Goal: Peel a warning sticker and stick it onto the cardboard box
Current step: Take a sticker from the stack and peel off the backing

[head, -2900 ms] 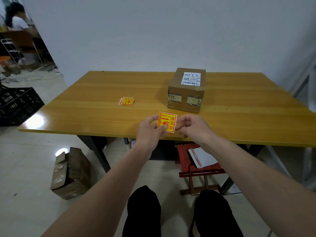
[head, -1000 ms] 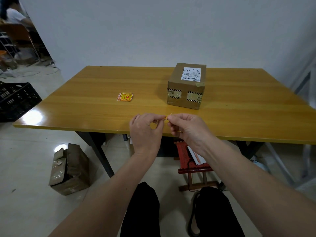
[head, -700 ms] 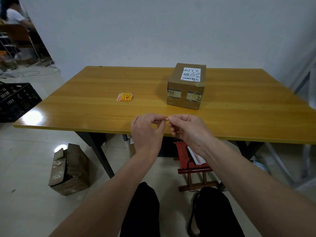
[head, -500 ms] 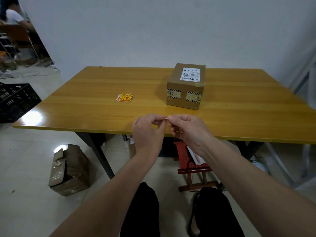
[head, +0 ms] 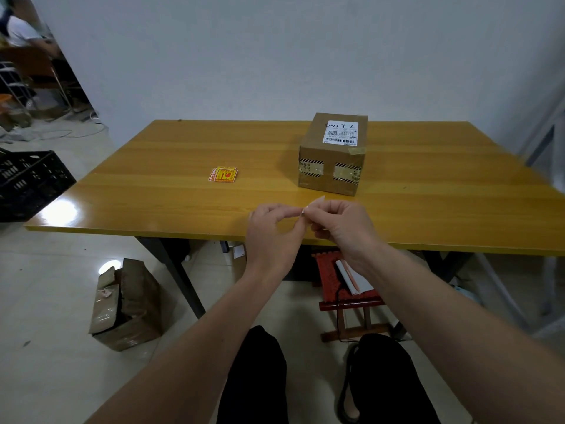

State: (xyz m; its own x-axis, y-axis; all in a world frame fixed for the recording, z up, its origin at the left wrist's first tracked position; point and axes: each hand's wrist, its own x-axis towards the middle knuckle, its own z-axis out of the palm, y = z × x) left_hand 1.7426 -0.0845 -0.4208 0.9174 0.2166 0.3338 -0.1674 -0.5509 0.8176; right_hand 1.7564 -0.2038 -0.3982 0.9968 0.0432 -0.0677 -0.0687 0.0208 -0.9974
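My left hand (head: 272, 231) and my right hand (head: 342, 228) meet over the table's near edge and pinch one warning sticker (head: 311, 205) between their fingertips. The sticker shows edge-on, as a thin pale sliver, so its printed face is hidden. Beyond my hands, slightly right, stands the cardboard box (head: 333, 154), with a white shipping label on top and striped tape on its front. A small pile of yellow-and-red warning stickers (head: 223, 174) lies flat on the table, left of the box.
The wooden table (head: 153, 194) runs wide to both sides. A black crate (head: 27, 182) stands on the floor at left, and an open cardboard box (head: 125, 304) lies beside the table leg. A red stool (head: 345, 289) with papers stands under the table.
The sticker was held face-up 2.9 s ago; both hands have since turned it edge-on. Over the last second my hands have stayed in place, with only small finger movements at the sticker's edge.
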